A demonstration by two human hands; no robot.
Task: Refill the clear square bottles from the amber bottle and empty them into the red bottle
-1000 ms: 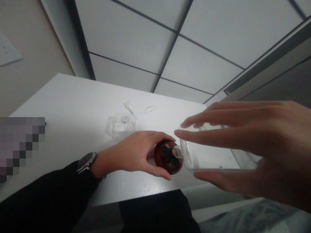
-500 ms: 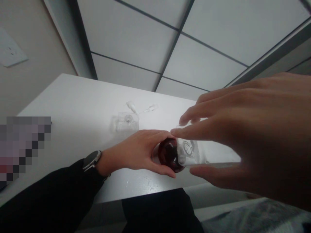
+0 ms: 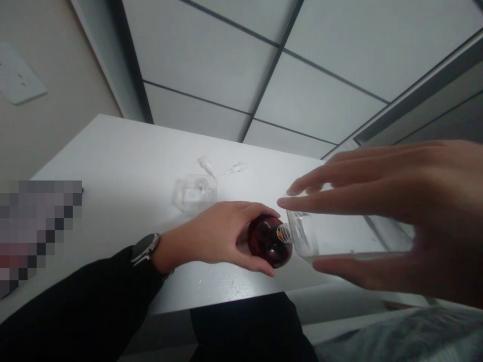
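Observation:
My left hand (image 3: pixel 226 234) is wrapped round a dark red rounded bottle (image 3: pixel 262 251) at the white table's near side, thumb and fingers on opposite sides. In my right hand (image 3: pixel 392 216) is a clear square-sided bottle (image 3: pixel 332 234), gripped between the thumb below and the fingers above. It lies tilted on its side, with its threaded neck (image 3: pixel 286 234) pointing left. That neck overlaps the top of the red bottle in view; whether the two touch I cannot tell. No liquid can be made out in the clear bottle.
A second clear square bottle (image 3: pixel 199 191) stands on the white table (image 3: pixel 128 166) beyond my left hand. Two small clear plastic pieces (image 3: pixel 237 168) lie behind it. A pixelated patch (image 3: pixel 37 226) covers something at the left edge. White panels rise behind the table.
The clear bottle in my right hand has shifted right and tipped over, so its neck now points left at the red bottle. My left hand has stayed nearly in place.

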